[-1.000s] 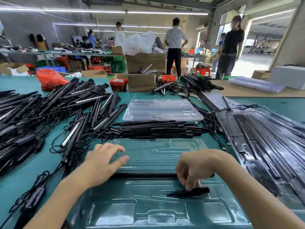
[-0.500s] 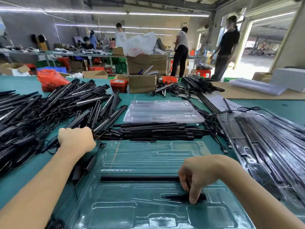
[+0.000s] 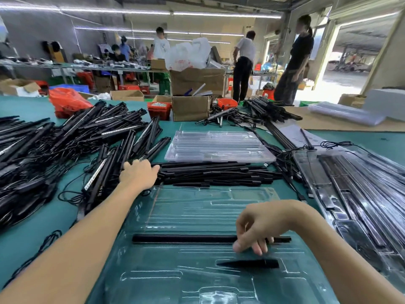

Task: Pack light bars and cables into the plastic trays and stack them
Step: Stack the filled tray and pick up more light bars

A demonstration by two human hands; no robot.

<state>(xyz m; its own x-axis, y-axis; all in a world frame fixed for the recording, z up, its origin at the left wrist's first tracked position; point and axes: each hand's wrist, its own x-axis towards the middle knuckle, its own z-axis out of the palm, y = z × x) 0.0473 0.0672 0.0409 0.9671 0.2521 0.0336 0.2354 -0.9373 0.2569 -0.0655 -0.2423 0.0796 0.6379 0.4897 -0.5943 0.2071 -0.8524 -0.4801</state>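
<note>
No legible writing or brand marks anywhere. Left hand (image 3: 138, 174) outstretched, fingers straight, touching pile of black light bars (image 3: 122, 159) beyond clear plastic tray (image 3: 197, 207). Right hand (image 3: 260, 224) loosely curled over tray, fingertips (image 3: 237, 246) near seated light bar (image 3: 186, 238); grasp unclear. Small black piece (image 3: 249, 263) in nearer recess.

Glossy clear plastic tray (image 3: 197, 211) holds a matt black light bar (image 3: 182, 238); cardboard boxes (image 3: 191, 108) behind.

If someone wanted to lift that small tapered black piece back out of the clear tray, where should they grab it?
Probably at the thick right end of the tapered black piece, pinched from above: it lies flat in a recess of the clear tray, and the left tip narrows to a point.
</note>
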